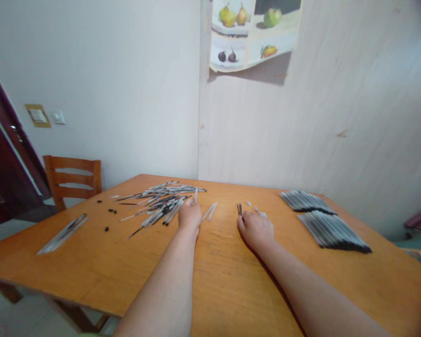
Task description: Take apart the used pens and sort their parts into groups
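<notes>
Orange-brown wood makes up the table [217,281], with a loose heap of pens [168,206] at its left, lying at all angles, and two neat rows, the far row [305,201] and the near row [333,229], at its right, their pens side by side. Judging by this, the ordering is well under way: the rows look done, the heap remains, and two white tubes [212,211] lie apart just beside the left hand [189,215]. That hand reaches out at the heap's right edge, back upward, its fingers closed round a white stick [196,195] that points up. The right hand [256,228] rests low over the table, between tubes and rows, knuckles up, fingers curled in by two dark sticks [239,209]; whether they pinch these or merely press them down, I cannot tell
</notes>
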A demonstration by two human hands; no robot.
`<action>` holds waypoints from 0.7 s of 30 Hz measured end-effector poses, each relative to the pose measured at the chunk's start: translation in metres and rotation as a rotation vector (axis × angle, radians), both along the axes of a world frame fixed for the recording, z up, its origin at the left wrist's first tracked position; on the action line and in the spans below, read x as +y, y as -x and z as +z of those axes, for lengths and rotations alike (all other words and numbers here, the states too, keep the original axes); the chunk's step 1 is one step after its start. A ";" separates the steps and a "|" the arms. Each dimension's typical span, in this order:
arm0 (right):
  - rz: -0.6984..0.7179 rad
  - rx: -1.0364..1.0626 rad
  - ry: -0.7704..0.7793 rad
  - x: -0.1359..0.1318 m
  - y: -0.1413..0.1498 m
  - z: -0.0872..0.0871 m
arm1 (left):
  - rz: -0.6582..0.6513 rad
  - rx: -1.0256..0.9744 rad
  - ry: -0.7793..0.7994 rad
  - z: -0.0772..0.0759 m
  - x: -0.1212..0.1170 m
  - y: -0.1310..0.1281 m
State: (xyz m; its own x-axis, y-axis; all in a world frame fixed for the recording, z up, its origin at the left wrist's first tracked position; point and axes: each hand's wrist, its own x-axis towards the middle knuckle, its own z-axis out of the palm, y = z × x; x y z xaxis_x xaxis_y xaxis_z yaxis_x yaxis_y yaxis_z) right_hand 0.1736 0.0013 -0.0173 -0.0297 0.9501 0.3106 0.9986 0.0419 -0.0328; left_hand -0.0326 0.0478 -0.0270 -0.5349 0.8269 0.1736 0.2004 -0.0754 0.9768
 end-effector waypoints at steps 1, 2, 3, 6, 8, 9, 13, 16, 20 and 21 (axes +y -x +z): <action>-0.007 0.005 0.014 0.000 0.000 0.000 | 0.025 0.040 0.031 -0.002 0.001 0.000; -0.011 0.011 0.024 0.001 -0.001 0.000 | 0.049 0.075 0.058 -0.003 0.002 0.001; -0.012 0.017 0.029 0.001 -0.002 -0.001 | 0.068 0.109 0.081 -0.004 0.003 0.002; -0.015 0.051 0.015 0.002 -0.006 -0.001 | 0.108 0.219 0.135 -0.006 0.004 0.003; -0.028 0.086 0.001 0.002 -0.009 -0.001 | 0.106 0.302 0.160 -0.007 0.004 0.005; -0.036 0.104 -0.005 0.003 -0.010 -0.001 | 0.101 0.342 0.174 -0.007 0.004 0.006; -0.073 0.164 -0.025 0.003 -0.017 -0.001 | 0.077 0.488 0.241 -0.008 0.002 0.008; -0.082 0.200 -0.046 0.002 -0.022 0.000 | 0.071 0.576 0.271 -0.007 -0.002 0.007; -0.089 0.228 -0.059 -0.001 -0.027 0.003 | 0.070 0.691 0.325 -0.005 -0.006 0.005; -0.094 0.234 -0.062 -0.002 -0.029 0.005 | 0.071 0.714 0.340 -0.004 -0.007 0.005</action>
